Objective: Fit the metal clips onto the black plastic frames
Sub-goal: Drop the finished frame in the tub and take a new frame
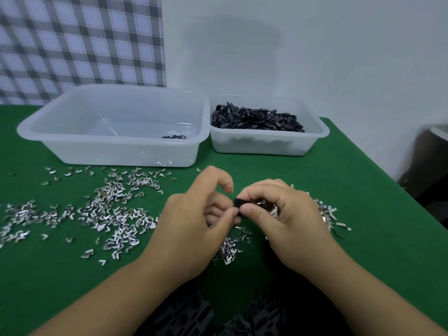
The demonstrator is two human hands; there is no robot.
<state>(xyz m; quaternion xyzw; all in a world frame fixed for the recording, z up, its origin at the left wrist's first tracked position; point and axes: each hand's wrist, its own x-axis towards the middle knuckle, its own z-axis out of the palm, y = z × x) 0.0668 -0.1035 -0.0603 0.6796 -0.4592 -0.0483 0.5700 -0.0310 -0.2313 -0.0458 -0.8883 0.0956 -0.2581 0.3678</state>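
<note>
Pressing a clip home, by the look of it: right hand (pixel 286 214) pinching a black frame (pixel 238 205) between thumb and curled fingers, left hand (pixel 191 219) curled in against the frame's other end, forefinger hooked clear above. Held low over the worktop (pixel 375 238), near its middle, between the two hands. Clip under the left fingertips or not: cannot tell. A glint (pixel 263 203) of metal by the right fingers, nothing surer. Judged mid-cycle, with nearly the whole job left: only a few dark pieces (pixel 174 137) in the big tub (pixel 72 151), the small tub (pixel 312 138) heaped with frames (pixel 257 117).

Next, most likely: seating the clip square on the frame's edge and squeezing till tight, without letting the frame twist in the pinch; then dropping the piece in the big tub and taking a fresh clip and frame. Small, springy parts, easy to flick away or seat crooked.

Green, cloth-like worktop, strewn with loose clips (pixel 116 214) to the left, a smaller heap (pixel 229 251) below the hands, more beyond the right hand. Tubs side by side at the back, touching or nearly so. Behind, a plain pale wall (pixel 291 57) and a checked cloth (pixel 80 40) at the left; a dark object (pixel 431 161) off the right edge, too dim to name.
</note>
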